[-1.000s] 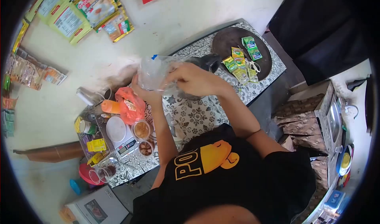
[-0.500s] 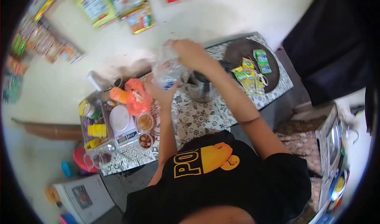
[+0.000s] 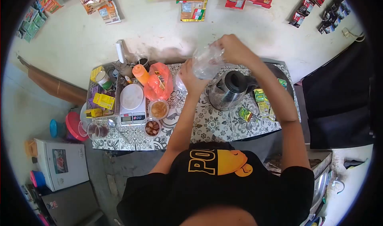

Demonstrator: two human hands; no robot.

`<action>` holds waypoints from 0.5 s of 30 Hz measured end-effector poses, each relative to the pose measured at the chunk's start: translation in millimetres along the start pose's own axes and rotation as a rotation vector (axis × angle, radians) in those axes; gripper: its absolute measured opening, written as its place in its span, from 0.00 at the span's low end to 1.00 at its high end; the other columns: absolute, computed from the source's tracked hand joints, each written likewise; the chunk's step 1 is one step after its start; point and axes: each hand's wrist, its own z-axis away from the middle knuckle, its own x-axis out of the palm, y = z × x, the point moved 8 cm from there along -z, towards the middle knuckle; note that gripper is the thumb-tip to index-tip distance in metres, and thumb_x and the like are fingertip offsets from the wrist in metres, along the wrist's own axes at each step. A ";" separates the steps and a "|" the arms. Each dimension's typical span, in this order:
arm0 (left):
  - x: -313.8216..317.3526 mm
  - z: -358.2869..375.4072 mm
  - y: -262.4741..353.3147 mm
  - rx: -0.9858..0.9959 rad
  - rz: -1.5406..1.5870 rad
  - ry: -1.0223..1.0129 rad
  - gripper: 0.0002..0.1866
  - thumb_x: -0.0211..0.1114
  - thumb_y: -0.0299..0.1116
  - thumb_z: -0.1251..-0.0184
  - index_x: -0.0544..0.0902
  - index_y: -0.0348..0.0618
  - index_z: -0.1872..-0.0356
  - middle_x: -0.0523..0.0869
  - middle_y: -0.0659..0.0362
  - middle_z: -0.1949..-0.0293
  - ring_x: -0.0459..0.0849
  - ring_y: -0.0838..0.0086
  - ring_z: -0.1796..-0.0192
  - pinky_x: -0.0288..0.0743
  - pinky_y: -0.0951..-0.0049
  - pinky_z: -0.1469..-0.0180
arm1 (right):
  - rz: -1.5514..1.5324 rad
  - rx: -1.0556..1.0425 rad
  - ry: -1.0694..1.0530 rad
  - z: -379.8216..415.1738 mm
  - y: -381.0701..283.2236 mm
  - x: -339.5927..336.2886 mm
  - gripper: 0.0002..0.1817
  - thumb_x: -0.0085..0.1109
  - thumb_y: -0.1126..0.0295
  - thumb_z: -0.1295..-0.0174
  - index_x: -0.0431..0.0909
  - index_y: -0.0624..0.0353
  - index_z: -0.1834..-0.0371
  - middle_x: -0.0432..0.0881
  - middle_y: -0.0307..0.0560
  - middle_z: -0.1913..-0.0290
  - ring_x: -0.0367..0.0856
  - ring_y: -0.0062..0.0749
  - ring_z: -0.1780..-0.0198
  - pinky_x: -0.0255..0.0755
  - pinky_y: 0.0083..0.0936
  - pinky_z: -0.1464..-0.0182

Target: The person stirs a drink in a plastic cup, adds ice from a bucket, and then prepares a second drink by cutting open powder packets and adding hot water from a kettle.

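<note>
A crinkled clear plastic bag point(image 3: 206, 62) is held up above the back of the table, between my two hands. My left hand point(image 3: 192, 77) is wrapped around its lower left side, fingers partly hidden. At its upper right edge, my right hand point(image 3: 232, 49) pinches the plastic with closed fingers. Just below the bag stands a steel electric kettle point(image 3: 227, 92) with a black lid and handle. A white round lid or container point(image 3: 180, 83) is partly hidden behind my left hand.
Left on the patterned table point(image 3: 207, 124) are a kitchen scale point(image 3: 132, 100), an orange bag point(image 3: 159, 84), an orange bottle point(image 3: 140, 73), and two tubs point(image 3: 158, 109) with brown contents. Sachets point(image 3: 261, 102) lie near my right forearm. Packets point(image 3: 193, 8) hang on the wall.
The camera view has turned and levelled, so the table appears straighter and the kettle shows more fully. Both hands still hold the clear plastic bag; it appears further right in view.
</note>
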 end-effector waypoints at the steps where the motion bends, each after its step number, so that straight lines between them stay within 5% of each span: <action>1: 1.4 -0.3 -0.8 -0.004 -0.002 0.003 0.45 0.81 0.45 0.67 0.73 0.42 0.41 0.78 0.51 0.46 0.74 0.55 0.41 0.62 0.53 0.39 | 0.024 0.048 -0.031 -1.3 4.5 -5.6 0.28 0.79 0.58 0.61 0.85 0.65 0.58 0.86 0.59 0.63 0.86 0.46 0.63 0.78 0.35 0.56; 9: 3.2 -11.0 -0.8 -0.039 0.074 -0.095 0.45 0.80 0.43 0.72 0.75 0.46 0.42 0.79 0.53 0.45 0.75 0.57 0.42 0.62 0.54 0.40 | 0.089 0.251 -0.116 -5.3 35.6 -12.4 0.27 0.79 0.59 0.62 0.87 0.62 0.58 0.87 0.56 0.68 0.85 0.34 0.68 0.77 0.31 0.61; 13: -3.8 -12.3 -15.4 -0.065 0.143 -0.091 0.44 0.80 0.40 0.72 0.76 0.46 0.42 0.79 0.54 0.46 0.76 0.57 0.42 0.62 0.55 0.41 | 0.035 0.166 -0.120 -12.5 37.4 -33.0 0.23 0.78 0.62 0.63 0.88 0.60 0.62 0.85 0.52 0.72 0.86 0.38 0.67 0.79 0.29 0.59; 15: -1.3 -16.7 -26.3 -0.130 0.199 -0.173 0.43 0.79 0.39 0.71 0.76 0.47 0.42 0.79 0.54 0.46 0.76 0.58 0.42 0.63 0.56 0.42 | -0.077 0.135 -0.152 -19.0 29.1 -47.7 0.23 0.77 0.68 0.62 0.88 0.57 0.57 0.88 0.49 0.67 0.86 0.34 0.64 0.79 0.28 0.57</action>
